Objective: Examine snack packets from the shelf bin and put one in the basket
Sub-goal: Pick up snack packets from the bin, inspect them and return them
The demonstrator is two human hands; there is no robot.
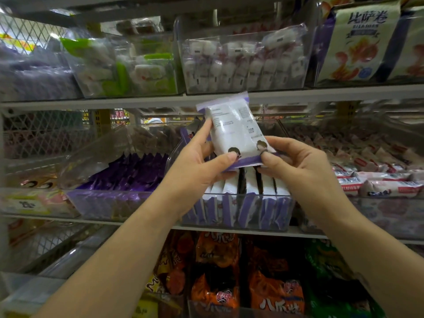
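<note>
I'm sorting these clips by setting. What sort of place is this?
Most likely a shop's snack aisle: metal shelves carry clear bins packed with identical wrapped snacks, orange snack bags fill the shelf below, and the left hand and right hand hold up one white-and-purple packet.

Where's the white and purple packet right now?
Centre of the head view: the white and purple packet is held by the left hand and right hand, just above the clear bin of matching packets.
</note>
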